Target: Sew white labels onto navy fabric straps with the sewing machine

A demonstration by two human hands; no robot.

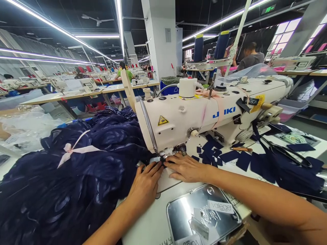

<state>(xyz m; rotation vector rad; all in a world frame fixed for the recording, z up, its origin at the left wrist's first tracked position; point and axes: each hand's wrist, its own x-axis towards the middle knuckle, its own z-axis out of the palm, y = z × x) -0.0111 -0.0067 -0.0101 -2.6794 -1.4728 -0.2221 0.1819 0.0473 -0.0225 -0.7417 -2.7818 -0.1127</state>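
At the needle end of a white JUKI sewing machine (pixel 176 115), both of my hands meet under the presser foot (pixel 163 156). My left hand (pixel 145 182) has its fingers bent down on the edge of navy fabric (pixel 102 177), which heaps up along the left side. From the right, my right hand (pixel 187 168) reaches in, fingertips pressed on the dark cloth close to the needle. My fingers cover most of the piece under the foot. A pale pink ribbon bow (pixel 74 149) lies on the heap.
Navy scraps (pixel 211 149), a wooden-handled tool (pixel 237 149) and black scissors (pixel 286 153) lie right of the machine. A metal tin lid (pixel 184 211) with "valege" labels sits in front. Thread cones (pixel 221 46) stand behind. Other people work farther back.
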